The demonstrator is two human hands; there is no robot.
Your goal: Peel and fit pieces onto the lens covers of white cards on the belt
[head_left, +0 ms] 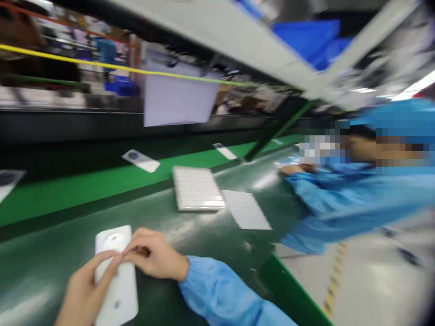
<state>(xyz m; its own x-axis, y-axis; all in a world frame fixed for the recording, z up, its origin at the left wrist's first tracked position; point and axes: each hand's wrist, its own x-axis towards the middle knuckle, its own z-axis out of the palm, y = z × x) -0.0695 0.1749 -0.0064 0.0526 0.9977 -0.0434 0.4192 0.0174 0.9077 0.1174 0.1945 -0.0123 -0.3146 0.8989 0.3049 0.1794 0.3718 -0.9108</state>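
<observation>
A white flat panel (124, 290) with rounded corners lies on the green work surface at the lower left. It has a raised round part near its far end and a small dark mark lower down. Above it, my left hand (89, 280) pinches with thumb and finger, covering part of the panel's left side. My right hand (158, 254), in a light blue sleeve, is closed in a pinch, its fingertips meeting those of the left over the panel. Whatever lies between the fingertips is too small and blurred to name.
A white stack or tray with rows (197, 189) sits farther up the bench (152, 226), beside a white sheet (247, 210). White cards with dark circles (141, 160) lie along the green ledge (84, 194). A co-worker in blue (356, 199) is at the right. Slanted beams hang overhead.
</observation>
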